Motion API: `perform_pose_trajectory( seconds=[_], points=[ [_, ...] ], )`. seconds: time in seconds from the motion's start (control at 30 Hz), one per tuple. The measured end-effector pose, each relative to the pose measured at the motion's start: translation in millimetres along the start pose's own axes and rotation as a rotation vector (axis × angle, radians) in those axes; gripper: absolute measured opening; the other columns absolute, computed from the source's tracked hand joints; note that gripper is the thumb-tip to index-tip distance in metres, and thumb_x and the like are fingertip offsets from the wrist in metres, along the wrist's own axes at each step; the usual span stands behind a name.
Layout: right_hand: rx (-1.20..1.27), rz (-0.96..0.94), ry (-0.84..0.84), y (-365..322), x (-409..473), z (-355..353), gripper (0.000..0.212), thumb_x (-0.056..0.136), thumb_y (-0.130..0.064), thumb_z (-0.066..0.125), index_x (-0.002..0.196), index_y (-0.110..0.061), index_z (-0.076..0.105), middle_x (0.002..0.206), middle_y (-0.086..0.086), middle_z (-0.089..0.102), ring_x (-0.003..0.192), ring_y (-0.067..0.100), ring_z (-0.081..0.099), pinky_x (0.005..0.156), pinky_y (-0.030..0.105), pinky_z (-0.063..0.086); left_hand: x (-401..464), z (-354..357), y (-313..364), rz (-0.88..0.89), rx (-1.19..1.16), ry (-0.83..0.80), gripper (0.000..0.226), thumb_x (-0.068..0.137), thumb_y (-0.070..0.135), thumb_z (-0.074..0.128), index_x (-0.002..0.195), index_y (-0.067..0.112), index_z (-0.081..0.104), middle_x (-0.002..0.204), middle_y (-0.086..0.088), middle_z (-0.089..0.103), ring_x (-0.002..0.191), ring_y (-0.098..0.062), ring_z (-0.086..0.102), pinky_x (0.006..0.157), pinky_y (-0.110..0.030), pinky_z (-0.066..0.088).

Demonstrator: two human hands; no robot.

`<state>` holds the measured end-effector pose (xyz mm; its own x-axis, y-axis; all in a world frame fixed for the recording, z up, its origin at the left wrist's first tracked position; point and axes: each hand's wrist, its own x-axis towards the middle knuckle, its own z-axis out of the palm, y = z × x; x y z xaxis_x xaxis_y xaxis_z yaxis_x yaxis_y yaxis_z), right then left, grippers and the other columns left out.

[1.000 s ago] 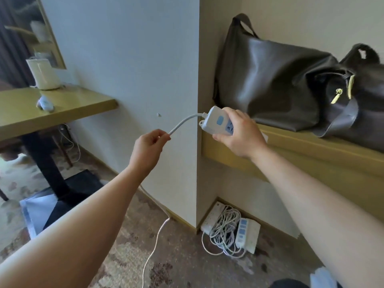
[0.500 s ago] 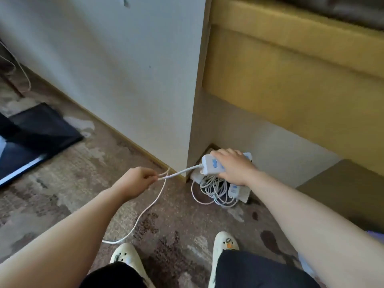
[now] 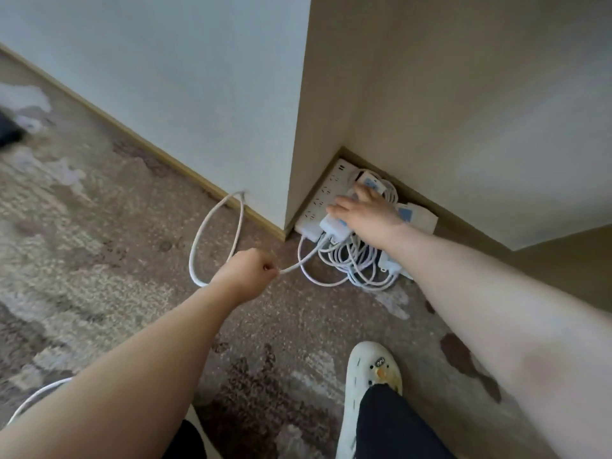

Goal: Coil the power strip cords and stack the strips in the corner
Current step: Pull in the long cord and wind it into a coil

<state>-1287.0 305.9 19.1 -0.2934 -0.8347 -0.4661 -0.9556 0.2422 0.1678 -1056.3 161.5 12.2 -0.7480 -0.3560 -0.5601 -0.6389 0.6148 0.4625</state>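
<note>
Left hand [image 3: 246, 276]: fingers curled tight into a fist, pinching the white cord [image 3: 215, 233] where it leaves the strip; I see no gap between them.

Right hand [image 3: 362, 215]: fingers spread and flat, pressing the small power strip [image 3: 332, 226] down onto the pile. Whether the thumb wraps under it I cannot tell.

Small power strip: white with blue switch, lying on the coiled cords [image 3: 351, 263] just beside the long power strip [image 3: 319, 200] against the wall. I judge it light, rigid, smooth plastic; best held across its body, not by the cord joint.

White cord: runs from the strip through my left fist, then loops out over the carpet [image 3: 116, 226] towards the skirting board [image 3: 185, 167]. I judge it springy and fairly stiff, prone to uncoiling, so I would grip it close to the strip and gather loops.

Other strips: one more, white and blue [image 3: 415, 217], in the corner behind my wrist.
</note>
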Motion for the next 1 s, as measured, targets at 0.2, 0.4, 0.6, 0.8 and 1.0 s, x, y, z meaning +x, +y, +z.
perform_pose_trajectory(
  seconds=[0.2,0.4,0.6,0.8,1.0],
  points=[
    [0.091,0.123,-0.028,-13.6,24.1,35.8,0.095,0.078,0.013,0.056,0.155,-0.03,0.02,0.164,0.004,0.011,0.144,0.047,0.018,0.1,0.052,0.045,21.9,30.4,-17.0,-0.076,-0.229,0.0,0.026,0.095,0.028,0.059,0.071,0.022,0.064,0.071,-0.003,0.066,0.058,-0.016,0.057,0.053,-0.027,0.044],
    [0.511,0.408,-0.045,-46.0,15.8,62.2,0.062,0.102,-0.037,0.047,0.156,-0.04,0.016,0.166,-0.001,-0.017,0.153,0.039,0.001,0.102,0.051,0.049,16.8,36.1,-14.4,-0.133,-0.375,-0.018,0.023,0.096,0.024,0.055,0.081,0.015,0.07,0.073,-0.005,0.069,0.049,-0.012,0.047,0.049,-0.024,0.04],
    [0.647,0.335,0.079,-37.3,41.4,67.2,0.051,0.102,-0.021,0.05,0.151,-0.027,0.034,0.168,0.004,-0.002,0.145,0.035,0.034,0.103,0.044,0.048,27.9,24.0,2.1,-0.096,-0.449,0.022,0.021,0.094,0.014,0.054,0.08,0.013,0.07,0.07,-0.005,0.065,0.044,-0.011,0.042,0.043,-0.022,0.037],
    [0.664,0.372,-0.004,-36.3,55.9,65.0,0.069,0.096,0.0,0.045,0.153,-0.034,0.026,0.168,-0.006,-0.009,0.124,0.031,0.056,0.066,0.031,0.048,37.3,25.7,13.0,-0.071,-0.429,-0.06,0.019,0.091,0.01,0.054,0.084,0.004,0.071,0.062,-0.003,0.054,0.051,-0.014,0.042,0.047,-0.023,0.037],
    [0.647,0.397,-0.099,-62.0,52.6,68.8,0.083,0.092,0.005,0.039,0.16,-0.021,-0.001,0.164,0.003,-0.026,0.147,0.037,0.029,0.103,0.041,0.046,33.4,30.1,-2.1,-0.026,-0.318,-0.112,0.017,0.094,0.016,0.054,0.094,0.016,0.071,0.086,0.002,0.069,0.065,-0.016,0.065,0.061,-0.028,0.052]
  ],
)
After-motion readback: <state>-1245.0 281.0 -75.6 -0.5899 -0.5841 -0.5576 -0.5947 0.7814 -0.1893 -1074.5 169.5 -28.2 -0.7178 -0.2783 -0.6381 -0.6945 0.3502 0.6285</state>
